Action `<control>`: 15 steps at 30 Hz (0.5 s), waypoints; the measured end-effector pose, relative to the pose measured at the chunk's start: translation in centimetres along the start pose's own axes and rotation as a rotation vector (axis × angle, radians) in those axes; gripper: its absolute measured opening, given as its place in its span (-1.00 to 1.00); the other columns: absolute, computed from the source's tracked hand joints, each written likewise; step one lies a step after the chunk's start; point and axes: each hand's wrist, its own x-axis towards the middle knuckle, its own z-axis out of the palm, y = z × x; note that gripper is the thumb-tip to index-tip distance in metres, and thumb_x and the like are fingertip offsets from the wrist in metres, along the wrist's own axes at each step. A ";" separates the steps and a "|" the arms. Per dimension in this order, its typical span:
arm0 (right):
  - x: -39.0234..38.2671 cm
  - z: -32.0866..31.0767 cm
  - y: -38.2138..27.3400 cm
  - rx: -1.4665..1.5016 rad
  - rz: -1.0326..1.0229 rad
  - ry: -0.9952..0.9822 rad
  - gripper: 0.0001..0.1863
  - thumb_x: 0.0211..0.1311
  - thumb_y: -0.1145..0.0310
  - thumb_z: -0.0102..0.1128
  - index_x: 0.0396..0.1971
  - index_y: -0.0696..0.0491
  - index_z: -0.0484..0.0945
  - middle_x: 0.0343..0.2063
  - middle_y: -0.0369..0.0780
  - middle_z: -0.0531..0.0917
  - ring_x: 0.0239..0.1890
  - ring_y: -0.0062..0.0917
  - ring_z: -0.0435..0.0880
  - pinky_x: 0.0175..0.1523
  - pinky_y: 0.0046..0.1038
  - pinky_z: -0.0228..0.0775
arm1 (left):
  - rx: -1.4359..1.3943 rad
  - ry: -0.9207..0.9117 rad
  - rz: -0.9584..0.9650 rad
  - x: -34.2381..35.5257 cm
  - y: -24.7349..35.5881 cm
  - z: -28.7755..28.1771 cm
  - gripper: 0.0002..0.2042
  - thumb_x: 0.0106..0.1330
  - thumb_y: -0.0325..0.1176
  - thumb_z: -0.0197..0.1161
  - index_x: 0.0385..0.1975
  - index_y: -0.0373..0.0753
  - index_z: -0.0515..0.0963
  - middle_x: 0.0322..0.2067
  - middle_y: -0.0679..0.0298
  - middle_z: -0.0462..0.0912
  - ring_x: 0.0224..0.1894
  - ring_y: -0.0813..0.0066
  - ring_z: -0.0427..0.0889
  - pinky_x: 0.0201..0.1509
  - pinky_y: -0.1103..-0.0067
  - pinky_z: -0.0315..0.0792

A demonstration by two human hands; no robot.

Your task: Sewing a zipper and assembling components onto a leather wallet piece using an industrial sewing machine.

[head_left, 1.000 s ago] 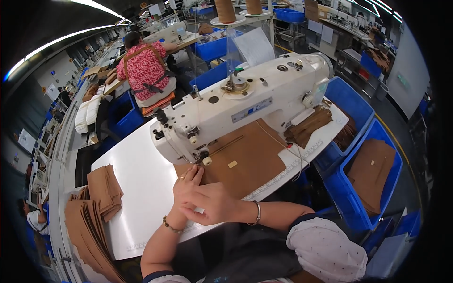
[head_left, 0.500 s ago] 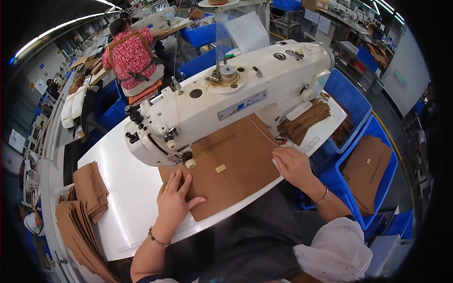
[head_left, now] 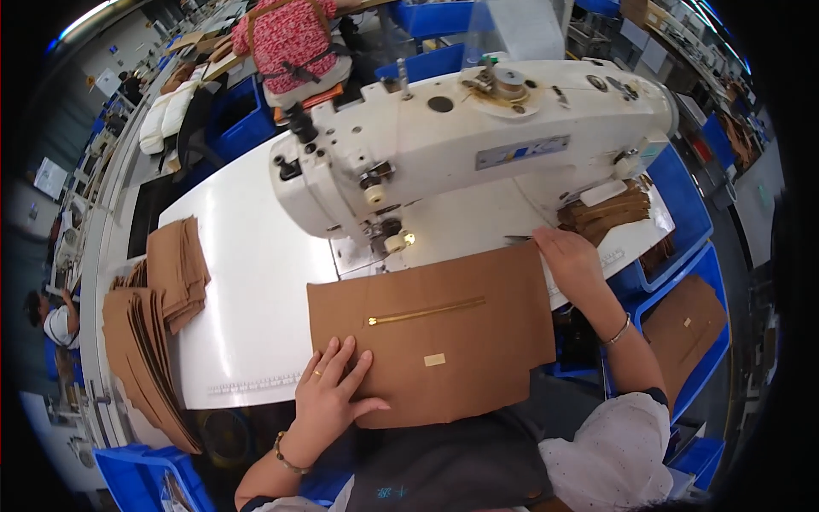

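A brown fabric panel [head_left: 478,384] with a gold zipper [head_left: 426,311] and a small pale label [head_left: 435,360] lies partly on the white machine table and partly over my lap. My left hand [head_left: 328,392] rests open on its lower left, fingers spread and thumb out. At the upper right corner, the fingers of my right hand [head_left: 567,260] are closed on the panel. A slim dark pointed tool [head_left: 518,238] shows beside those fingertips; whether I hold it cannot be told. Beyond the panel stands the white sewing machine [head_left: 452,154], its needle area lit.
Stacks of brown fabric pieces [head_left: 136,350] lie at the left table end. Brown strips [head_left: 610,213] sit under the machine's right end. Blue bins [head_left: 682,213] stand at the right, one holding similar panels [head_left: 682,328]. A person in a red patterned top [head_left: 290,43] sits beyond.
The panel has come out from under the machine toward me, turning so its zipper shows fully. Both hands moved with it, the right one upward to the corner. The view has shifted too.
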 end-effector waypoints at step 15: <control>8.8 3.7 -13.8 0.215 -0.189 -0.122 -0.84 0.32 0.32 0.23 -0.21 0.05 0.50 -0.37 -0.20 0.52 -0.30 -0.35 0.64 -0.23 -0.30 0.55 | 0.029 0.297 -0.006 -0.8 -0.9 4.0 -0.33 0.06 0.31 0.38 0.15 0.09 0.68 0.21 0.25 0.66 0.27 0.23 0.61 0.34 0.29 0.42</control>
